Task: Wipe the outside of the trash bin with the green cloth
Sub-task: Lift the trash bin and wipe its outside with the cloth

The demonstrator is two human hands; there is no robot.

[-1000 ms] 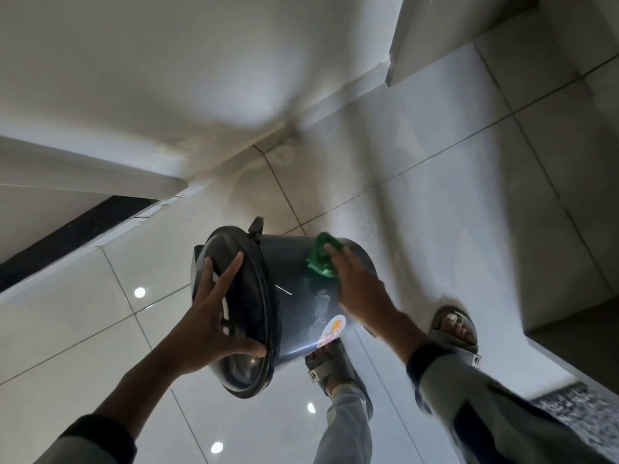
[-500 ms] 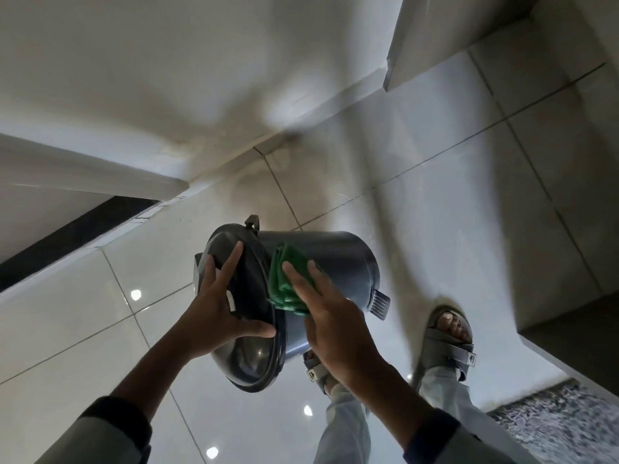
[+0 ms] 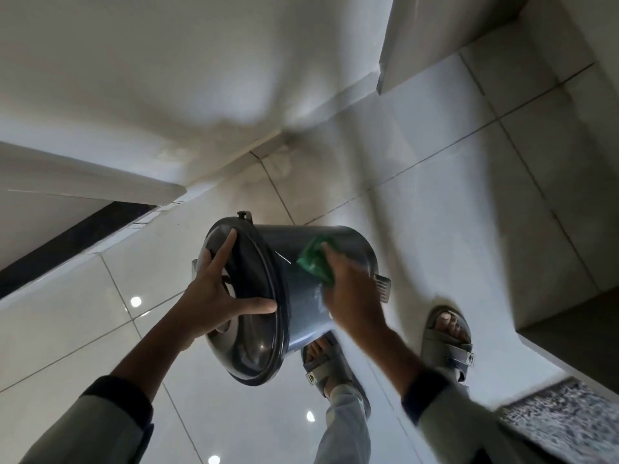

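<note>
Your left hand (image 3: 214,296) lies splayed on the domed lid (image 3: 258,346) of the trash bin (image 3: 294,306), its grip wide, index finger and thumb straight against the lid. The trash bin is round, dark grey and glossy, tipped on its side in the air above the tiled floor (image 3: 100,329) and your sandals (image 3: 449,333), with a ribbed pedal (image 3: 382,286) jutting at its base. Your right hand (image 3: 348,296), blurred, presses the bunched green cloth (image 3: 315,262) against the bin's upper side with flat fingers, grip wide too.

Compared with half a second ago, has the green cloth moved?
Yes. The green cloth has slid along the trash bin wall, away from the lid rim, toward the base.
</note>
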